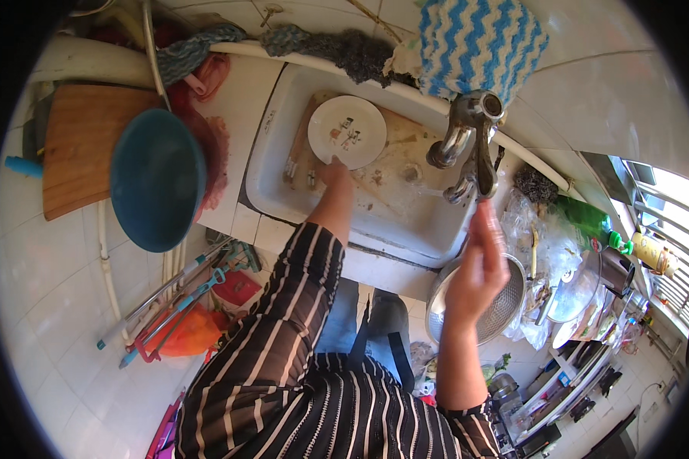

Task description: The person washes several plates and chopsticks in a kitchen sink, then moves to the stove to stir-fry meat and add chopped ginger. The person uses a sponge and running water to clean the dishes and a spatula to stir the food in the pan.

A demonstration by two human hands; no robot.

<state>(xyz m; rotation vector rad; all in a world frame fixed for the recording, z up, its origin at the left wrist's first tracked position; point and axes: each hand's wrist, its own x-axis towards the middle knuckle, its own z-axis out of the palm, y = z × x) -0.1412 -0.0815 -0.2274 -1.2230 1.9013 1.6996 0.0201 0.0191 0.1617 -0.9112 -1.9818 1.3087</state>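
Observation:
In the ceramic sink (442,224), a white plate (350,129) with a small printed picture lies on the stained bottom. My left hand (336,174) is at the plate's near rim, a finger over its edge; whether it grips the rim is hard to tell. My right hand (482,261), blurred, is raised beside the sink's right end, its fingertips at the lever of the metal faucet (475,129). A thin stream of water seems to come from the lower spout. Over the faucet hangs a blue and white zigzag cloth (482,43).
A teal basin (158,181) and a wooden cutting board (80,143) stand left of the sink. A metal colander (511,298) is under my right forearm. Plastic bags (551,258) and a green bottle (585,221) crowd the right side. A pipe (399,89) runs behind the sink.

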